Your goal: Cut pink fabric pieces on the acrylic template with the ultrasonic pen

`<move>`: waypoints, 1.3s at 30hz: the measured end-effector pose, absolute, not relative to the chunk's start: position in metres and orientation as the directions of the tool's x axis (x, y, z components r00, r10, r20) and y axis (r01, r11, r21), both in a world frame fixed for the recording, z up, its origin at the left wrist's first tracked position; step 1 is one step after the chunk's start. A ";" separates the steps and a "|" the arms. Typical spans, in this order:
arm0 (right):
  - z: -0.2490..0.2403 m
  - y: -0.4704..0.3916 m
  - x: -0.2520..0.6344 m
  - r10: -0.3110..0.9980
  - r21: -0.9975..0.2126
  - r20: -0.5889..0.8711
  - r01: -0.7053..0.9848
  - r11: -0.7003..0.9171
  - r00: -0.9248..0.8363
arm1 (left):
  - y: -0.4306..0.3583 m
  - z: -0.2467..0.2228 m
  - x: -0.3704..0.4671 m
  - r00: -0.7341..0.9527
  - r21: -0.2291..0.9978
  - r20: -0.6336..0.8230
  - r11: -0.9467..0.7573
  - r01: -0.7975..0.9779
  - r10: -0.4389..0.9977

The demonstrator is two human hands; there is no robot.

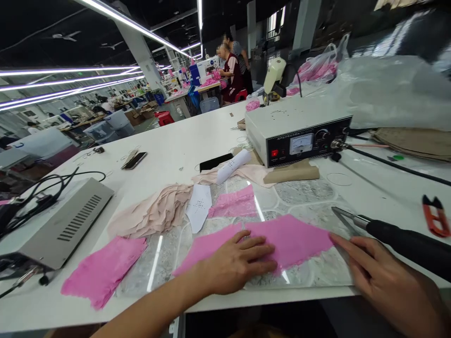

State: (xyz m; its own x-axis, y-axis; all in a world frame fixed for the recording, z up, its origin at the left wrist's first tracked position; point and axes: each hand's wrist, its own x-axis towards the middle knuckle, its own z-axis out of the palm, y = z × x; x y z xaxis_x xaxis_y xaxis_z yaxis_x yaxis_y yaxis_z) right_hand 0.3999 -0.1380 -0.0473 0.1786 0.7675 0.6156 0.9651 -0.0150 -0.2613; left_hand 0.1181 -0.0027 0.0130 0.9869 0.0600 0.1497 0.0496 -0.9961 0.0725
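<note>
A pink fabric piece (pixel 296 237) lies spread on the marbled glossy sheet (pixel 306 191), its right end tapering to a point. My left hand (pixel 236 263) rests flat on it, fingers stretched out and slightly apart. At the pointed right corner, my right hand (pixel 380 272) has the fabric at its index fingertip; the other fingers are bent, and the grip is partly hidden. Just above that hand lies a black-handled tool (pixel 394 234) with a slim metal tip. A smaller pink piece (pixel 235 203) and a white perforated paper pattern (pixel 199 206) lie beyond my left hand.
Pink pieces (pixel 105 270) and layered beige fabric (pixel 158 209) lie left. A grey control box (pixel 296 126) stands behind, another metal box (pixel 66 220) at left. Red-handled snips (pixel 436 217) and a black cable (pixel 398 165) are right. Two people (pixel 234 70) are at a distant sewing table.
</note>
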 end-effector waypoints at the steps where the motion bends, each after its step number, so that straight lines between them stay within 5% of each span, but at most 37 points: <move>1: -0.046 -0.138 0.399 0.765 -0.216 0.629 0.976 0.003 0.137 | -0.003 0.014 0.118 0.985 0.080 0.163 -0.995 0.051 0.064; 23: -0.060 -0.144 0.403 0.683 -0.251 0.715 0.966 0.057 0.146 | 0.033 0.016 0.199 0.987 0.120 0.076 -0.981 -0.151 -0.142; 39: -0.061 -0.149 0.408 0.694 -0.252 0.711 0.963 0.099 0.114 | 0.033 0.010 0.199 0.989 0.105 0.092 -0.986 -0.129 -0.120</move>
